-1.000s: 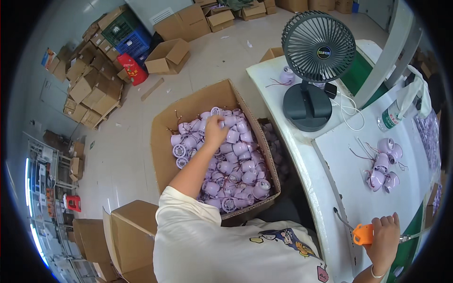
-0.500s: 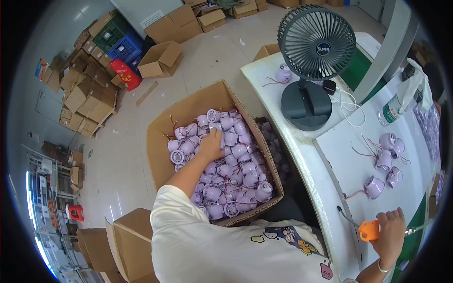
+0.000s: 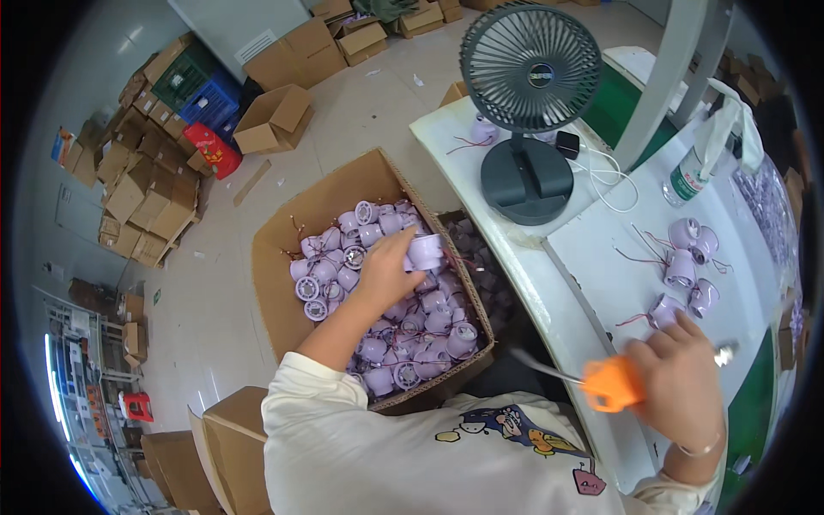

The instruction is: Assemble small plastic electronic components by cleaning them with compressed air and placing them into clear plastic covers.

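Observation:
My left hand is closed on a lilac cup-shaped plastic part, raised over the heap in a large cardboard box. Many similar lilac parts with thin red wires fill that box. Over the white table's front edge, my right hand grips an orange-handled tool, blurred by motion. A thin grey rod or cord runs leftward from it, and a silvery end shows past the hand; its exact kind I cannot make out. Just beyond the right fingers lie several lilac parts with wires.
A dark grey desk fan stands on the white table, with a white cable beside it. Farther right is a clear bottle with a green label. Stacked cartons and an open carton occupy the floor to the left.
My left hand has lifted a lilac part from the heap and moved right. My right hand has brought the orange-handled tool leftward and up, nearer the loose parts.

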`<state>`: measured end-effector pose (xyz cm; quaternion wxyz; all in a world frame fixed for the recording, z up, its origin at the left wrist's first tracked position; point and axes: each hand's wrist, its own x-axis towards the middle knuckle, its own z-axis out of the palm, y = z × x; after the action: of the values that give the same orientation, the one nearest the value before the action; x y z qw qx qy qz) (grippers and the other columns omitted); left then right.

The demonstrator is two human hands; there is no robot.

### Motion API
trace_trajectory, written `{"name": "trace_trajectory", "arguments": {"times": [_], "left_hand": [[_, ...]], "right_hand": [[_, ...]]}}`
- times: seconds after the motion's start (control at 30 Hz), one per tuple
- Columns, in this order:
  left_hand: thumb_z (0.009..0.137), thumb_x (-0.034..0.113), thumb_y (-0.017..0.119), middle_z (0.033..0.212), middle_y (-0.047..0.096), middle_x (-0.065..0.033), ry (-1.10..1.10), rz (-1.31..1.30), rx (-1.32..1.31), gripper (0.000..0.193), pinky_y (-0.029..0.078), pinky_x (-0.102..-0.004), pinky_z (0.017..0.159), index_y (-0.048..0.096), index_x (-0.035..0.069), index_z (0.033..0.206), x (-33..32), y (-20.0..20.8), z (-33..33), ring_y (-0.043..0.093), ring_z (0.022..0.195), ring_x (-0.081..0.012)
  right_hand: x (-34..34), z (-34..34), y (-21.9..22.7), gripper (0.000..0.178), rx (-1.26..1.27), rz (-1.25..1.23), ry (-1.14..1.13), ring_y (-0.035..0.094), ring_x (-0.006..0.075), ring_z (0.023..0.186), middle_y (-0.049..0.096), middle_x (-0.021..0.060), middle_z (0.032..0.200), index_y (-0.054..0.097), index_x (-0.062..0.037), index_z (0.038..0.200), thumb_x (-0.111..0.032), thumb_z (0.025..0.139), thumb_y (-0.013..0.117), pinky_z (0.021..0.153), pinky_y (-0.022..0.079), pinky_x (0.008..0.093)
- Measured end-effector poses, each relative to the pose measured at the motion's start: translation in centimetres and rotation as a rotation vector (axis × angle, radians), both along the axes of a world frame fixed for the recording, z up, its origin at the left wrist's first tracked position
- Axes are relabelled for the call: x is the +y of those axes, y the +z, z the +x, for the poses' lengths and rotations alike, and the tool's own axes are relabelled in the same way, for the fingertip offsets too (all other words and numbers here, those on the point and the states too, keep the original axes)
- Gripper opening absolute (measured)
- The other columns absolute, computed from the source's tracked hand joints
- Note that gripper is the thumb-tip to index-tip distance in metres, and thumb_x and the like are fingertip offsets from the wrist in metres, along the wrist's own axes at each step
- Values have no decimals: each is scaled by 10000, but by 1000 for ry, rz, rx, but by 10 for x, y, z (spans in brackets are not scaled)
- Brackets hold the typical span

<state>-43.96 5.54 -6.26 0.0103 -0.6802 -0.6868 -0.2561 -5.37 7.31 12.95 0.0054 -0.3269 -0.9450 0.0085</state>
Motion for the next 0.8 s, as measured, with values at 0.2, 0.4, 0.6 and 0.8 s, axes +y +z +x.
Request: {"name": "trace_trajectory", "arguments": {"times": [0.2, 0.4, 0.6, 0.8], "left_hand": [[549, 102, 785, 980, 624, -144, -235, 97, -1, 730, 489, -401, 790, 537, 12, 1230, -2, 48, 39, 584, 878, -327], [538, 95, 785, 893, 618, -129, -243, 156, -74, 620, 483, -376, 759, 598, 8, 1124, -16, 52, 39, 581, 826, -307], [569, 95, 795, 927, 627, -132, -221, 119, -253, 546, 503, -349, 737, 604, 6, 1073, -15, 51, 55, 618, 820, -278], [754, 174, 770, 1071, 624, -102, -183, -257, -1385, 547, 526, -341, 827, 522, 0, 1209, -5, 23, 65, 641, 914, -227]], "right_hand": [[23, -56, -7, 191, 30, 67, 53, 598, 264, 548, 582, 96, 598, 563, -42, 707, -166, 650, 696, 557, 473, 366], [13, -36, 21, 195, 82, -128, 5, 600, 279, 530, 569, 105, 555, 581, -47, 717, -191, 692, 710, 514, 457, 376], [11, -28, 22, 204, 82, -94, -69, 593, 294, 534, 568, 111, 564, 584, -53, 701, -209, 680, 714, 515, 459, 386], [8, -5, 19, 271, 162, -128, -70, 580, 299, 583, 576, 104, 601, 614, -63, 757, -209, 590, 769, 553, 444, 388]]}}
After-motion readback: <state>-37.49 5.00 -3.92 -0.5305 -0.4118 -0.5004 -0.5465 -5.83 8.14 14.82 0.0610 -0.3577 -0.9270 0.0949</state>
